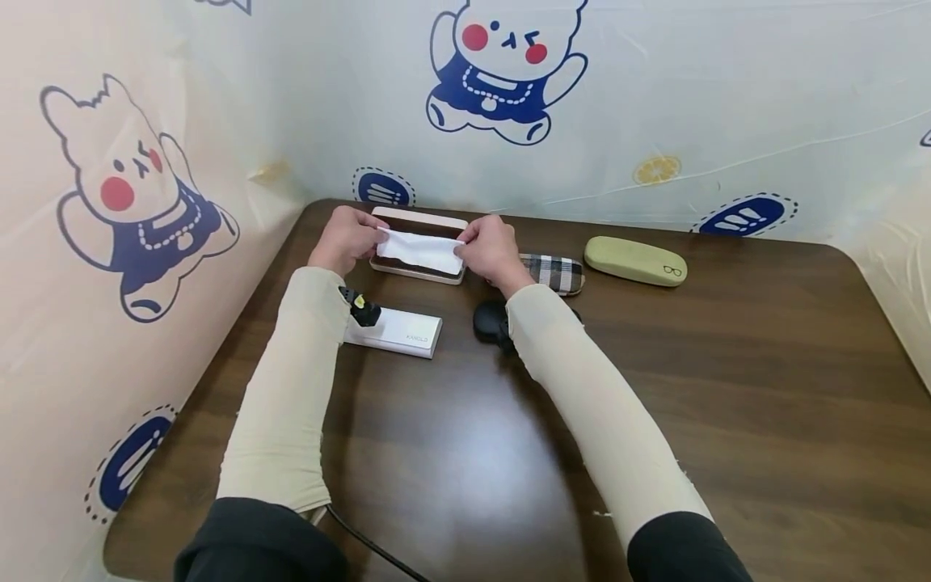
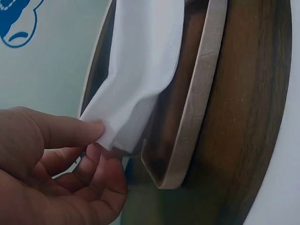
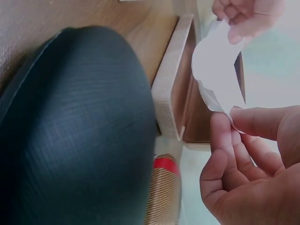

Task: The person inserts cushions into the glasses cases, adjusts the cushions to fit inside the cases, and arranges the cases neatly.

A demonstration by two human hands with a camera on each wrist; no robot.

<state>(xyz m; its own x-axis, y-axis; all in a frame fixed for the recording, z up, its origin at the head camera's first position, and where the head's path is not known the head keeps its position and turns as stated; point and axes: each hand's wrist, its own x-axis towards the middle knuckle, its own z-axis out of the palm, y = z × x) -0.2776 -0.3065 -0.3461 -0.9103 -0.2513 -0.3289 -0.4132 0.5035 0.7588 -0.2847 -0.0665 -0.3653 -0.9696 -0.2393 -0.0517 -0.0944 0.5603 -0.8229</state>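
A folded white cloth (image 1: 420, 252) is stretched between the two hands over an opened, pale pink glasses case (image 1: 422, 275) with a dark brown inside. My left hand (image 1: 349, 241) pinches the cloth's left end between thumb and fingers; in the left wrist view that end (image 2: 110, 129) bends down beside the case's rounded corner. At the opposite end, my right hand (image 1: 491, 249) pinches the cloth's edge with thumb and forefinger, the other fingers curled below. Between the hands the cloth sags a little, as the right wrist view shows. It hides part of the case's inside.
Nearer me lies a white flap case (image 1: 407, 333) with small lettering. A black rounded case (image 1: 490, 322) sits under the right forearm. Right of the hands are a plaid case (image 1: 560, 275) and a green glasses case (image 1: 634, 260). A patterned curtain (image 1: 320, 97) borders the table's back.
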